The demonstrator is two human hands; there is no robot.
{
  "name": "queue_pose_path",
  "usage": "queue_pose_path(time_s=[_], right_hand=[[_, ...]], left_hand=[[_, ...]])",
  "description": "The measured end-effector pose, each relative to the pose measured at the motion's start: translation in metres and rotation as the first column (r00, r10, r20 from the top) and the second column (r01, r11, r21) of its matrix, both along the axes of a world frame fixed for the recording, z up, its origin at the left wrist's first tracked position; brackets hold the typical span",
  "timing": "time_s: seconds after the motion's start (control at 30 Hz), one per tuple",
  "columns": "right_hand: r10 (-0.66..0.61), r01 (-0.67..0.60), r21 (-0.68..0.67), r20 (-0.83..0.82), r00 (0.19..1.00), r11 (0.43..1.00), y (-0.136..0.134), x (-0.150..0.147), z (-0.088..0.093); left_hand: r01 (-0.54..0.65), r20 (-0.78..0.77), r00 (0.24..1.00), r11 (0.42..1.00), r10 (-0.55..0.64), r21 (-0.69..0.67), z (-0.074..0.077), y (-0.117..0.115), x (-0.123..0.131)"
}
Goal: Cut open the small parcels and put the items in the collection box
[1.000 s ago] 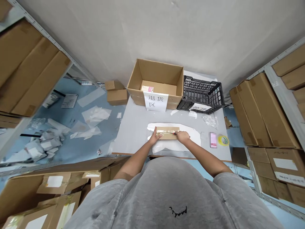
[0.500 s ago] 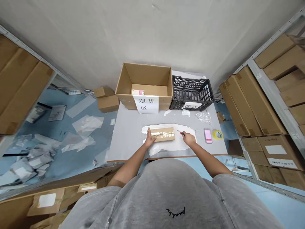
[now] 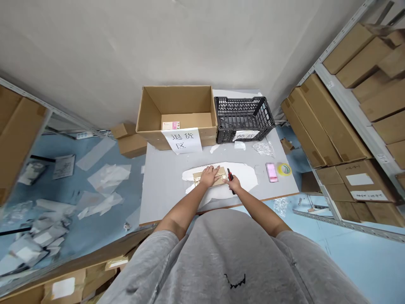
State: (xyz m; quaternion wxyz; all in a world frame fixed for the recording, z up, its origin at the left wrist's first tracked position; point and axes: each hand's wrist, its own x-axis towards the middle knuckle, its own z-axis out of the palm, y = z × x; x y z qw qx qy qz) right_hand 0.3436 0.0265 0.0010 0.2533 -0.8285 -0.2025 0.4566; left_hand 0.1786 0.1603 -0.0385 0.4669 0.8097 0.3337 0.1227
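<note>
A small cardboard box [image 3: 220,174] with shiny clear tape lies on a white plastic mailer [image 3: 247,174] near the table's front edge. Across the top of the box rests my left hand [image 3: 208,176], its fingers stretched out and covering the middle. My right hand [image 3: 233,184] is closed around a red and black utility knife [image 3: 230,174], which points away from me. The right thumb side is at the box's right end; whether it grips the cardboard I cannot tell.
Behind stand a big open carton [image 3: 177,137] with a small pink-and-white box [image 3: 171,125] inside and a black crate [image 3: 245,133]. A pink phone-shaped item [image 3: 271,172] and a tape roll [image 3: 284,169] lie right. Loaded shelves [image 3: 348,162] flank the table [image 3: 164,181].
My left hand has moved from the box's left end onto its top. The right hand came left to the box's right end, turning the knife more upright in view. The view has shifted.
</note>
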Motion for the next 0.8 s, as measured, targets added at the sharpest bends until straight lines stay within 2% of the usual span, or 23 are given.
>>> queue_pose_path(time_s=[0.17, 0.3, 0.4, 0.57, 0.8], right_hand=[[-0.024, 0.024, 0.006, 0.018, 1.000, 1.000, -0.001, -0.004, 0.003], [-0.077, 0.080, 0.085, -0.039, 0.996, 0.993, -0.010, -0.013, 0.014], [-0.034, 0.056, 0.122, -0.177, 0.984, 0.991, -0.019, -0.016, 0.023], [-0.079, 0.101, 0.077, -0.242, 0.967, 0.992, -0.015, -0.013, 0.028], [-0.001, 0.009, 0.048, -0.167, 0.986, 0.999, -0.005, 0.000, 0.030]], left_hand=[[0.112, -0.156, 0.984, 0.981, -0.087, 0.156, -0.001, 0.003, 0.005], [0.240, -0.416, 0.904, 0.921, -0.098, 0.306, 0.013, -0.001, 0.010], [0.322, -0.524, 0.848, 0.866, -0.084, 0.383, 0.024, -0.005, 0.012], [0.309, -0.519, 0.851, 0.875, -0.079, 0.374, 0.035, -0.008, 0.012], [0.203, -0.416, 0.908, 0.919, -0.048, 0.338, 0.030, -0.009, 0.011]])
